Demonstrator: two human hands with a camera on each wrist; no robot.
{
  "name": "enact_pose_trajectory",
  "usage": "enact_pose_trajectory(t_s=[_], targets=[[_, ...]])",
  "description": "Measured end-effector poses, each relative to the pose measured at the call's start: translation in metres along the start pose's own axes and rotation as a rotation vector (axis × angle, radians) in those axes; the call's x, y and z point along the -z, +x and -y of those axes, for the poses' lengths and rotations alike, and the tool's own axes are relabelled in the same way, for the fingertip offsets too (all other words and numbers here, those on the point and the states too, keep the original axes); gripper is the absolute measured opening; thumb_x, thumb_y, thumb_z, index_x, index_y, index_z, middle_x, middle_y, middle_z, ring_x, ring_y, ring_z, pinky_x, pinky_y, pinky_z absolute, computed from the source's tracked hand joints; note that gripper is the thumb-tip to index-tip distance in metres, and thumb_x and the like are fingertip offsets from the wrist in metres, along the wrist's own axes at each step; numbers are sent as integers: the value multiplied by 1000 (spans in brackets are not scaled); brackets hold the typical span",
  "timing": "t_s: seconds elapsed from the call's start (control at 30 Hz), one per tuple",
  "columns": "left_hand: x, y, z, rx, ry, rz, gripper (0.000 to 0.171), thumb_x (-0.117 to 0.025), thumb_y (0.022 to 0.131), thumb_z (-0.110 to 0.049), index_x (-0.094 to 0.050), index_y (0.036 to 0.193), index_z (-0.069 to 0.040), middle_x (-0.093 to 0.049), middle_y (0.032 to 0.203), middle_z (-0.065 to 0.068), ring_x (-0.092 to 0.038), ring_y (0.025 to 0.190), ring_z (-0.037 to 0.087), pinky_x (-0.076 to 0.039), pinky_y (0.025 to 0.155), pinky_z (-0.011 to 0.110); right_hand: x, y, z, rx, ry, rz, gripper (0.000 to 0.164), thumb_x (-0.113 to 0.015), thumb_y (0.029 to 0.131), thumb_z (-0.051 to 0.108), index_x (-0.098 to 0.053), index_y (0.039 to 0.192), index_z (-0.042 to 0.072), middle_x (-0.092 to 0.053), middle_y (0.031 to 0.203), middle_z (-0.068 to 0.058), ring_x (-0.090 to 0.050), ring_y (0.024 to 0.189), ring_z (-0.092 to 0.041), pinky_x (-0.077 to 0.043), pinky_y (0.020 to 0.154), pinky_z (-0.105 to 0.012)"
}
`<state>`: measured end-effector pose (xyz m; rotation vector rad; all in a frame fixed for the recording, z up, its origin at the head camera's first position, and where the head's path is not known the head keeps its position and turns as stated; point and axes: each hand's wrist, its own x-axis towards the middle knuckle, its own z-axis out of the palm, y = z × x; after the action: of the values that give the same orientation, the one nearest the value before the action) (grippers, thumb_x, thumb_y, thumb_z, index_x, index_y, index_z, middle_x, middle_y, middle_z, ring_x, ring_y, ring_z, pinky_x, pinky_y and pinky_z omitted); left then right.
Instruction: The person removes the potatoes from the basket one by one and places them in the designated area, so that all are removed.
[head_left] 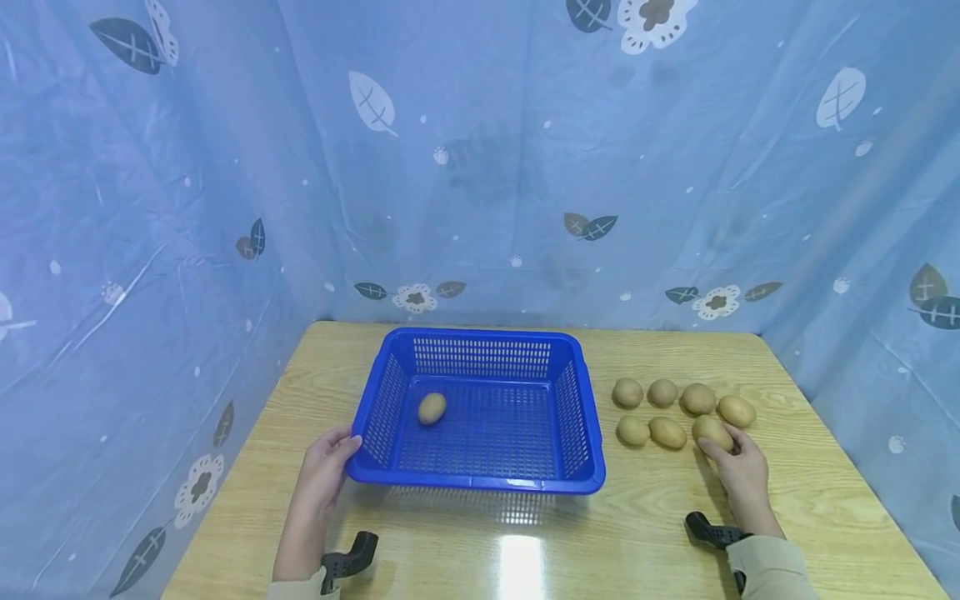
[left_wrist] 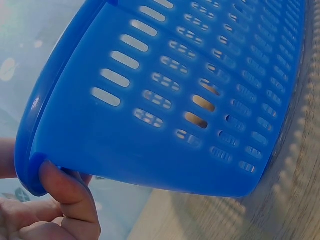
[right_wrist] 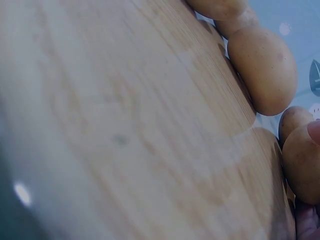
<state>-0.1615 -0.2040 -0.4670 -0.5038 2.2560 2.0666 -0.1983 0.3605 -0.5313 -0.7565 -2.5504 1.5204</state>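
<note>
A blue plastic basket (head_left: 480,486) with slotted walls stands on the wooden table. My left hand (head_left: 322,467) holds its rim at the near left corner; in the left wrist view the thumb (left_wrist: 67,187) lies over the rim. One potato (head_left: 431,408) lies inside the basket, toward the left. To the right of the basket, my right hand (head_left: 741,475) grips a potato (head_left: 710,431) with thumb and fingers on either side. That same potato (right_wrist: 302,162) is partly cut off in the right wrist view. Whether it touches the table cannot be told.
Several more potatoes lie in two rows right of the basket, among them an oval potato (head_left: 667,432) beside the gripped one and another potato (head_left: 737,411) just behind it. The wooden table (head_left: 637,517) ends at a blue patterned curtain (head_left: 480,167) behind and at both sides.
</note>
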Motion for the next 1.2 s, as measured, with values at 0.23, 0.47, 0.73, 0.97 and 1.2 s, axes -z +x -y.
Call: enact_pose_trajectory(t_s=[0.23, 0.47, 0.73, 0.97, 1.2], targets=[[-1, 1, -1, -1, 8, -3, 41, -44, 100, -16, -40, 135, 6, -56, 122, 19, -60, 97, 7, -49, 81, 10, 0, 0, 0, 7, -9, -26, 71, -57, 93, 34, -27, 148, 1, -38, 143, -24, -46, 108, -21, -37, 67, -8], [-1, -1, 0, 4, 22, -2, 42, -44, 100, -18, -40, 135, 5, -55, 124, 20, -60, 98, 8, -48, 82, 10, 0, 0, -1, 10, -25, -46, 70, -57, 93, 33, -28, 146, -1, -39, 142, -24, -47, 105, -21, -38, 67, -11], [0, 0, 0, 3, 16, 4, 41, -43, 100, -16, -40, 135, 6, -55, 124, 20, -59, 98, 7, -48, 82, 9, 0, 1, -2, 6, -24, -64, 71, -57, 92, 32, -26, 147, -2, -39, 142, -26, -43, 114, -30, -37, 71, -14], [-1, 1, 1, -2, 20, 1, 42, -44, 100, -16, -40, 135, 6, -55, 125, 21, -60, 100, 8, -47, 83, 8, 1, 0, -1, -2, 7, -92, 71, -56, 92, 31, -25, 147, -2, -36, 144, -27, -39, 124, -34, -40, 87, -26], [0, 0, 0, 5, 16, -3, 43, -43, 100, -17, -39, 135, 7, -54, 127, 22, -60, 100, 9, -49, 83, 10, 4, -3, 0, -16, 45, -67, 72, -54, 94, 34, -21, 149, 1, -27, 150, -26, -31, 134, -38, -32, 109, -46]])
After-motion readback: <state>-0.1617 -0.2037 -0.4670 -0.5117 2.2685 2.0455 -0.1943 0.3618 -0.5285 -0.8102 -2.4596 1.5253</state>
